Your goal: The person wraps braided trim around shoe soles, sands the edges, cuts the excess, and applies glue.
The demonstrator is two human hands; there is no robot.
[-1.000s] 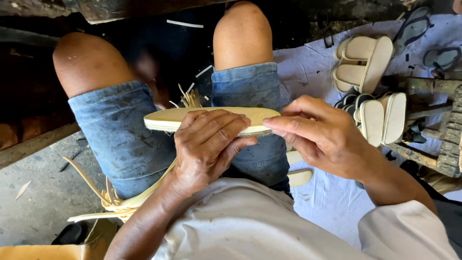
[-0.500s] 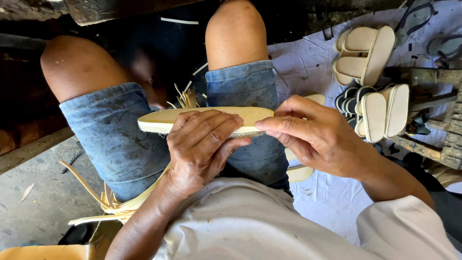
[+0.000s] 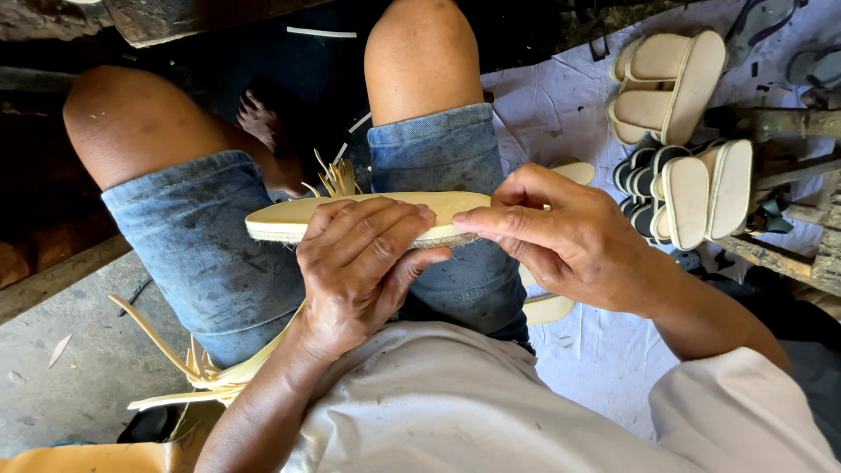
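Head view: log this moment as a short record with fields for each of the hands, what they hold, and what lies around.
held thing: pale shoe sole, flat and lengthwise across the lap, rough woven edge along its underside
left hand: wrapped over the middle of the sole, fingers on top
right hand: pinching the sole's right end
lap: denim shorts, knees bare
straw strips: hanging beside the left thigh
right side: pale finished sandals stacked on a white sheet

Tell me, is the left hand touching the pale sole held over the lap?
Touching: the head view shows the left hand wrapped over the pale sole, fingers on top.
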